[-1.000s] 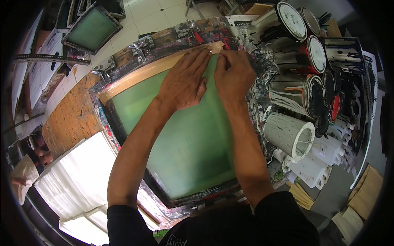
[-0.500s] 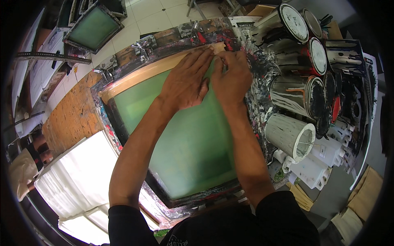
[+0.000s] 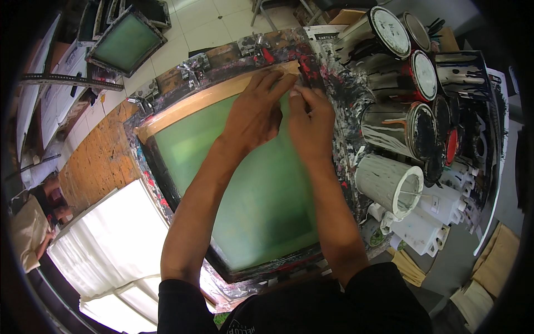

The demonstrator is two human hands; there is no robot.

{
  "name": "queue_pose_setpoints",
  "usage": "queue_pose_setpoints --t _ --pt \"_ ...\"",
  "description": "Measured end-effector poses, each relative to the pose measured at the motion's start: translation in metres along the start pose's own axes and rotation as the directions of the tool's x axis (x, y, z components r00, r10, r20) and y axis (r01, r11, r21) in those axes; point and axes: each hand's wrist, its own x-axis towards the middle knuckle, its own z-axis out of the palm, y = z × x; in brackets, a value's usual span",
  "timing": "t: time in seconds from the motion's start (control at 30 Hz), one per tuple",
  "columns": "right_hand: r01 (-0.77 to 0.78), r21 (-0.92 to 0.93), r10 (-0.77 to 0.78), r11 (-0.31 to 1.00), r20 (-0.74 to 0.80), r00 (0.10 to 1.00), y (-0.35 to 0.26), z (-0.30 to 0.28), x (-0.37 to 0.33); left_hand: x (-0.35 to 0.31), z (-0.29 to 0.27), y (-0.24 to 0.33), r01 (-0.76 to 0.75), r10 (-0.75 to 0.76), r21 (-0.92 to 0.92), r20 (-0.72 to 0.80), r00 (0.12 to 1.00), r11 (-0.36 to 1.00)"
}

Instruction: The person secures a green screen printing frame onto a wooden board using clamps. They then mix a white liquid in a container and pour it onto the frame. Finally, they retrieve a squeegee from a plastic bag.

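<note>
A screen-printing frame with green mesh (image 3: 250, 189) lies clamped on the paint-spattered bench. A strip of brown tape (image 3: 192, 106) runs along its far edge. My left hand (image 3: 253, 114) rests palm down over the mesh, fingers stretched, bent at the tips and pressing near the tape's right end. Close beside it, at the far right corner of the mesh, my right hand (image 3: 311, 122) is closed, thumb and forefinger pinched together. Anything between those fingertips is too small to make out. Metal hinge clamps (image 3: 194, 69) hold the frame's far side.
Paint-streaked cans (image 3: 397, 131) and a white tub (image 3: 389, 181) lie on their sides at the right, with white plastic bottles (image 3: 420, 228) below. White cloth (image 3: 105, 245) is at the left. Another green screen (image 3: 127, 42) leans beyond the bench. A person's hand (image 3: 44, 242) shows at far left.
My left hand has shifted slightly right, and its fingers are more bent. The right hand has drawn slightly nearer to me, away from the tape's end.
</note>
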Motion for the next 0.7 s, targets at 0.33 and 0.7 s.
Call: queue_pose_setpoints --t 0.33,0.7 --pt "0.421 -0.263 -0.433 0.868 0.012 0.901 0.009 -0.028 0.07 0.002 0.001 0.012 0.099 -0.099 0.005 0.036 0.994 0.995" --pt "0.507 -0.378 -0.399 0.775 0.329 0.856 0.008 -0.027 0.093 -0.002 0.015 0.007 0.137 -0.134 0.027 -0.104 0.986 0.99"
